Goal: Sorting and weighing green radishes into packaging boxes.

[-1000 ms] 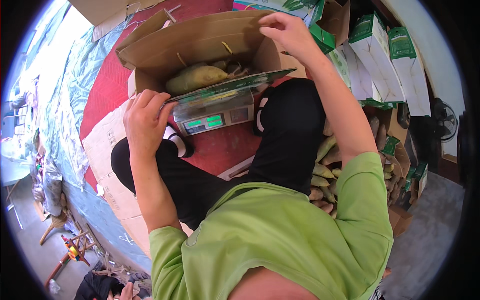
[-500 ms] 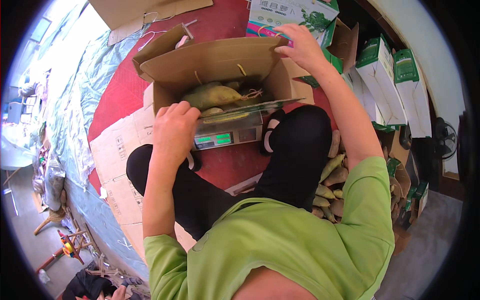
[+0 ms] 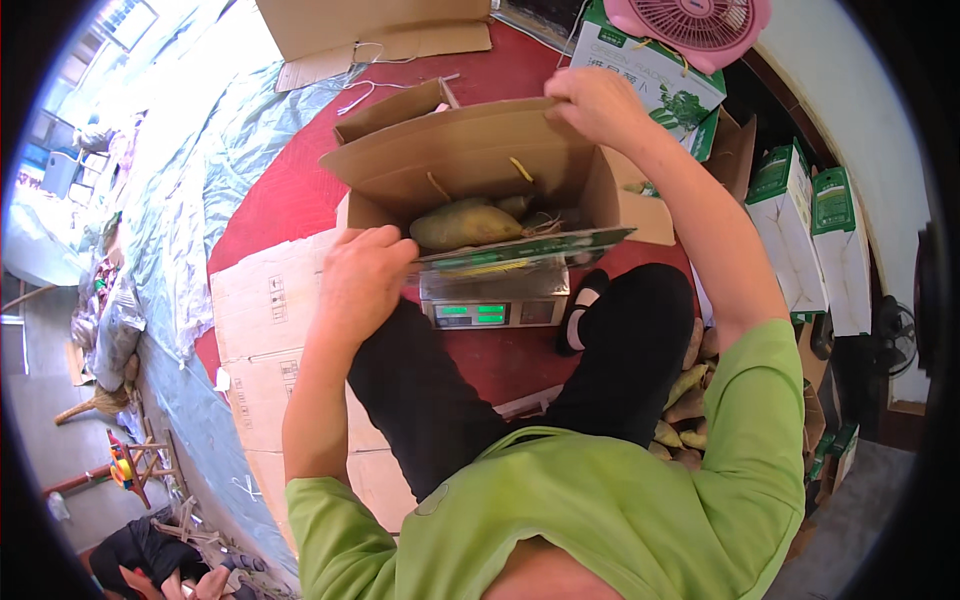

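An open brown cardboard box (image 3: 470,160) rests on a grey weighing scale (image 3: 495,295) with a green display, on the red floor in front of me. Inside it lie long yellow-green vegetables (image 3: 465,225). My left hand (image 3: 362,280) grips the near left edge of the box. My right hand (image 3: 590,105) pinches the top of the far flap. My black-clad legs straddle the scale.
Green-and-white cartons (image 3: 810,230) stack along the right wall, with a pink fan (image 3: 700,25) on one. More vegetables (image 3: 685,400) are piled at my right hip. Flattened cardboard (image 3: 260,340) and a blue tarp (image 3: 190,230) lie at left; another person (image 3: 160,560) crouches at lower left.
My view has tilted, so the box and scale sit lower in the picture. My left hand slid from the scale's side to the box's near edge; my right hand stays on the far flap.
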The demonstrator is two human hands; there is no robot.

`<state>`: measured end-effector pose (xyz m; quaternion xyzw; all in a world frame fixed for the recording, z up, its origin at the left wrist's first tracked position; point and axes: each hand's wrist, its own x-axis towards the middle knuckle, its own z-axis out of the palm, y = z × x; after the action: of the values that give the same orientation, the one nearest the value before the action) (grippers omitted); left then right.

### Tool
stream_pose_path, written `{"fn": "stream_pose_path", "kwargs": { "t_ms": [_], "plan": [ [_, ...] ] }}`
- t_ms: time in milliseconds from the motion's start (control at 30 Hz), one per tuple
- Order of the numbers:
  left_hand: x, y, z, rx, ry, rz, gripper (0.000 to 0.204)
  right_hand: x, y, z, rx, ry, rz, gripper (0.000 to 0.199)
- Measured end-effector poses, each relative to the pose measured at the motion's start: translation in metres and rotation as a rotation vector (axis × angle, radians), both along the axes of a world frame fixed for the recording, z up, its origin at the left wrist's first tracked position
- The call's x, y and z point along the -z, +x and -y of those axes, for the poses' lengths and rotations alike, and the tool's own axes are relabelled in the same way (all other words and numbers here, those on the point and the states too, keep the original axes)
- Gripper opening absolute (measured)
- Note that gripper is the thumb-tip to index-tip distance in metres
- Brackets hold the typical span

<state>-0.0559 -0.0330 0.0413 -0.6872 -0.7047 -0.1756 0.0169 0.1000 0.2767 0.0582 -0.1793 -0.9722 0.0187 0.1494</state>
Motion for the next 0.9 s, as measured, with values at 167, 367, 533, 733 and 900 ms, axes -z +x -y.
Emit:
{"fn": "stream_pose_path", "kwargs": {
  "t_ms": [167,367,533,733,900],
  "plan": [
    [0.005,-0.036,0.052,-0.195,0.083,0.114,0.009,-0.031,-0.087,0.041,-0.137,0.165,0.070,0.015],
    [-0.020,-0.053,0.119,-0.379,0.109,0.081,0.007,-0.048,-0.152,0.098,-0.305,0.151,-0.063,0.013],
    [-0.038,-0.059,0.200,-0.496,0.060,-0.030,0.006,-0.045,-0.200,0.181,-0.373,0.112,-0.112,0.012],
    [-0.029,-0.055,0.303,-0.653,-0.065,-0.148,0.007,-0.005,-0.222,0.283,-0.510,-0.127,-0.116,0.011],
    [-0.002,-0.033,0.401,-0.819,-0.322,-0.240,0.009,0.067,-0.223,0.390,-0.604,-0.263,-0.077,0.012]
  ]
}}
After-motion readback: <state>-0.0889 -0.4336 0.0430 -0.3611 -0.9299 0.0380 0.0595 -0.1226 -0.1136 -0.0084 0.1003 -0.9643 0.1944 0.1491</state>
